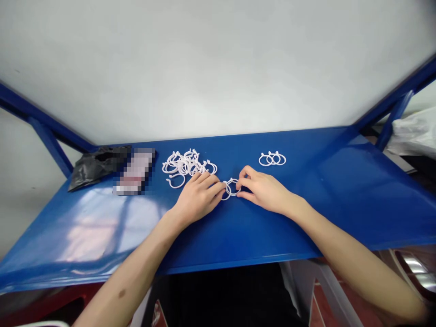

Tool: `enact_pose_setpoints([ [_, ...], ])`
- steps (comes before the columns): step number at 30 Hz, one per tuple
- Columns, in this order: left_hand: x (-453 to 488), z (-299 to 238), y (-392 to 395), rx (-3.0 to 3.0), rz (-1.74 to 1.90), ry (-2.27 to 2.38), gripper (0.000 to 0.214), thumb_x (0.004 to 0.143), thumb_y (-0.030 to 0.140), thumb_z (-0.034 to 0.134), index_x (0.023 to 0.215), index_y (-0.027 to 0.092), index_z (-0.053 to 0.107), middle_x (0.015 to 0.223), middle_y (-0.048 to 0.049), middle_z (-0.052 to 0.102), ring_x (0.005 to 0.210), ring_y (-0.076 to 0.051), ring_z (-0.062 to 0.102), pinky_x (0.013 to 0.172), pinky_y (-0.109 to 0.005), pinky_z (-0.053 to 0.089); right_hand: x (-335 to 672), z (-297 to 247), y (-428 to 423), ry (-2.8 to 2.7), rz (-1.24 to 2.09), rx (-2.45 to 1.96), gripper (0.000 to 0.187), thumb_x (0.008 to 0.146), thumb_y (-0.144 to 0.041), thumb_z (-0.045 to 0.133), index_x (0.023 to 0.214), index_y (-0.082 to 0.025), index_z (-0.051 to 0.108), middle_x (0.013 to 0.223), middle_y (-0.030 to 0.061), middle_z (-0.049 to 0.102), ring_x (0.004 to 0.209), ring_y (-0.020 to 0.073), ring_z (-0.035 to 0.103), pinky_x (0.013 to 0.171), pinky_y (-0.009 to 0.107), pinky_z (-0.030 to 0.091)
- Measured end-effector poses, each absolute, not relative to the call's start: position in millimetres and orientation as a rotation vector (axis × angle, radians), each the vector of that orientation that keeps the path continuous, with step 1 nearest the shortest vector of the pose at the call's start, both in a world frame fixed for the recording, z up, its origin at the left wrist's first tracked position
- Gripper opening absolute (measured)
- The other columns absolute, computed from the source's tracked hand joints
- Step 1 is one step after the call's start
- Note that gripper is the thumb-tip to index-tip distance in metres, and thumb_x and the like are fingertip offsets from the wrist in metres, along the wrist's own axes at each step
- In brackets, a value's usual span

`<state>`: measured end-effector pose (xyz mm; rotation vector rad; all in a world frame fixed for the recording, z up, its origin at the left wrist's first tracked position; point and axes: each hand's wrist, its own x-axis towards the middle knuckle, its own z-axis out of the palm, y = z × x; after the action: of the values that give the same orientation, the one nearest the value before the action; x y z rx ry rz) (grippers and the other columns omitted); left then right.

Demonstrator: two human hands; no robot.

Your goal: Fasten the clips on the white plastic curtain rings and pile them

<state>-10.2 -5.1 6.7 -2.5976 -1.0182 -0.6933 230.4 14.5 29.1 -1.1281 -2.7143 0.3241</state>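
Note:
Two white plastic rings with small knobs, like shower curtain rings, overlap between my hands at the middle of the blue table. My left hand (200, 196) pinches the left ring (225, 199) at its upper left side. Thumb and fingers of my right hand (265, 189) close on the right edge of the other ring (233, 195). Just beyond my left hand lies a loose pile of white rings (185, 164), several of them with a gap in the loop. Farther right, a short row of overlapping white rings (272, 162) lies flat on the table.
The blue table (340, 195) meets a pale wall (218, 68) at the back. On its left side lie a black plastic bag (93, 169) and a blurred-out flat object (135, 171). Blue metal braces flank both sides. White plastic wrapping (417, 131) hangs at the far right.

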Motion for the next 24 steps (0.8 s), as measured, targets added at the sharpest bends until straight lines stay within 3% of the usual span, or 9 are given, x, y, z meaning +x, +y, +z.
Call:
enact_pose_setpoints([
  [4, -3.4, 6.8, -12.8, -2.66, -0.656, -1.081, 0.027, 0.095, 0.044, 0.063, 0.087, 0.018, 0.066, 0.084, -0.0031, 0.066, 0.08, -0.02, 0.057, 0.075, -0.035, 0.041, 226.7, 25.5, 12.3, -2.693, 0.311, -1.065, 0.012, 0.095, -0.029, 0.065, 0.098, -0.018, 0.068, 0.118, 0.0077, 0.056, 0.072, 0.0127, 0.06, 0.07, 0.032, 0.051],
  [9, 0.2, 2.7, -12.6, -2.621, -0.593, -1.085, 0.021, 0.098, 0.025, 0.058, 0.08, 0.018, 0.066, 0.079, -0.0022, 0.063, 0.078, -0.018, 0.056, 0.074, -0.033, 0.042, 224.5, 18.1, 12.3, -2.67, 0.319, -1.044, 0.013, 0.095, -0.03, 0.065, 0.096, -0.017, 0.069, 0.118, 0.0086, 0.056, 0.082, 0.0162, 0.064, 0.074, 0.034, 0.053],
  [16, -7.1, 9.6, -11.1, -2.562, -0.78, -1.077, 0.011, 0.098, 0.018, 0.058, 0.097, 0.019, 0.069, 0.091, -0.0028, 0.068, 0.083, -0.017, 0.057, 0.075, -0.033, 0.045, 222.4, 15.8, 10.3, -2.598, 0.401, -1.023, 0.017, 0.098, -0.033, 0.062, 0.094, -0.018, 0.07, 0.116, 0.0074, 0.055, 0.084, 0.0151, 0.063, 0.077, 0.034, 0.055],
  [24, -8.0, 9.4, -10.6, -2.507, -0.859, -1.097, 0.015, 0.094, 0.009, 0.06, 0.1, 0.019, 0.069, 0.093, -0.003, 0.069, 0.081, -0.017, 0.057, 0.074, -0.032, 0.047, 215.2, 17.5, 8.1, -2.488, 0.371, -1.093, 0.015, 0.095, -0.031, 0.067, 0.089, -0.018, 0.069, 0.105, 0.0046, 0.059, 0.08, 0.0135, 0.06, 0.069, 0.028, 0.048],
])
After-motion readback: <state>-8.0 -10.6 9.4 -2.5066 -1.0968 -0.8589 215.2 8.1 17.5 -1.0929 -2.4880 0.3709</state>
